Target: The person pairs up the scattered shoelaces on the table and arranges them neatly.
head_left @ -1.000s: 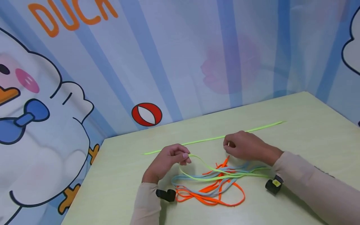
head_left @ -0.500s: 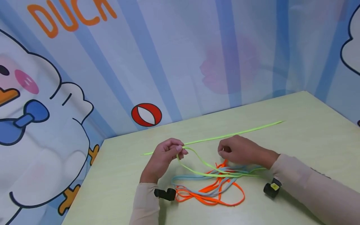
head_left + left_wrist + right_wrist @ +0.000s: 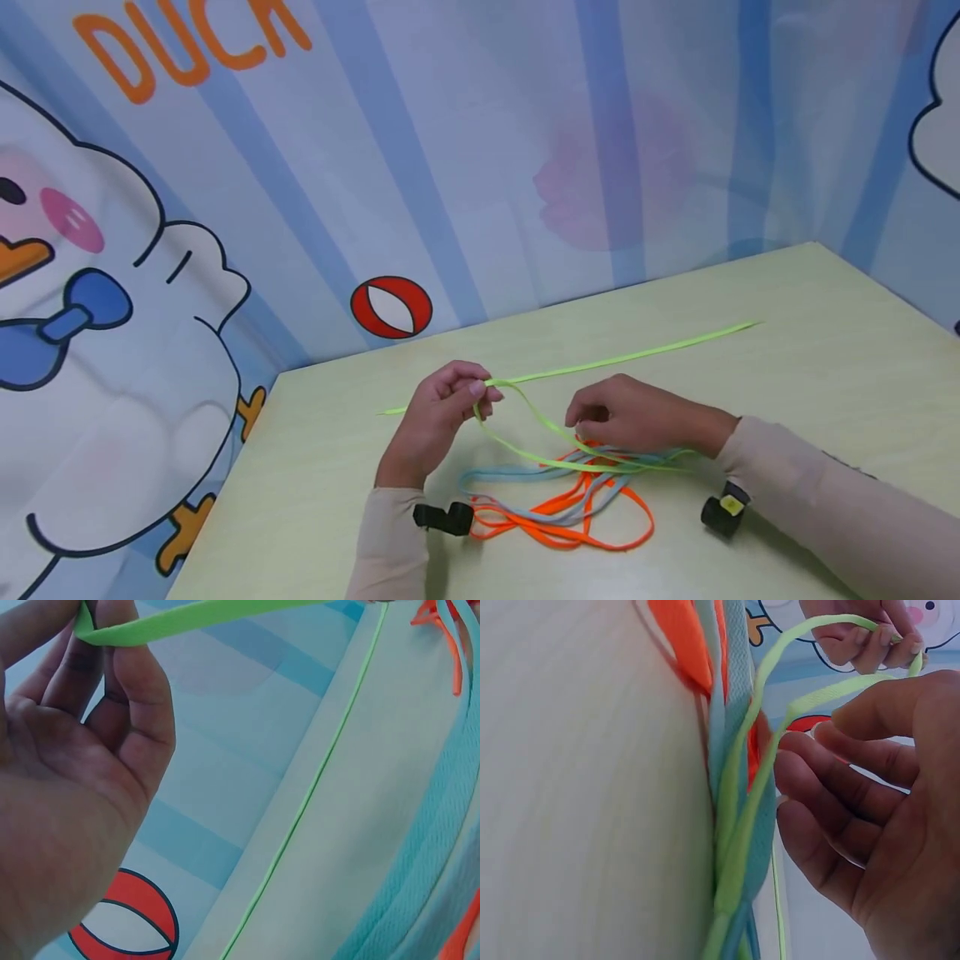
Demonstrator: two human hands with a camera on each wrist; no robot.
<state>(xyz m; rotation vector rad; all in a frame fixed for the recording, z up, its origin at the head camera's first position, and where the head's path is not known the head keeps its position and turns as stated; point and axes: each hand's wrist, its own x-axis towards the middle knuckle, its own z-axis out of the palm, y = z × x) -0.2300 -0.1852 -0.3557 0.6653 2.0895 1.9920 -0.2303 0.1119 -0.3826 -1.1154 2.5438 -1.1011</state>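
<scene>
My left hand (image 3: 442, 417) pinches a yellow-green flat lace (image 3: 517, 457) between thumb and fingertips, holding a loop of it raised above the table. In the left wrist view, that lace (image 3: 187, 624) runs rightward from the fingertips. My right hand (image 3: 637, 412) hovers by the far side of a loose pile of laces, its fingers loosely curled. In the right wrist view, no lace shows between its thumb and fingers (image 3: 817, 840); whether the fingertips touch the pile is unclear. Orange laces (image 3: 633, 496) and light-blue laces (image 3: 502, 475) lie tangled beneath the green one.
Behind the hands, another yellow-green lace (image 3: 690, 342) lies stretched nearly straight across the pale table (image 3: 300, 500). A printed backdrop (image 3: 480, 167) with a duck and stripes stands along the table's far edge. Small black cameras (image 3: 450, 518) are worn on both wrists.
My left hand has risen slightly away from me with the green loop, crossing in front of the straight lace. My right hand has moved left and down, closer to the pile.
</scene>
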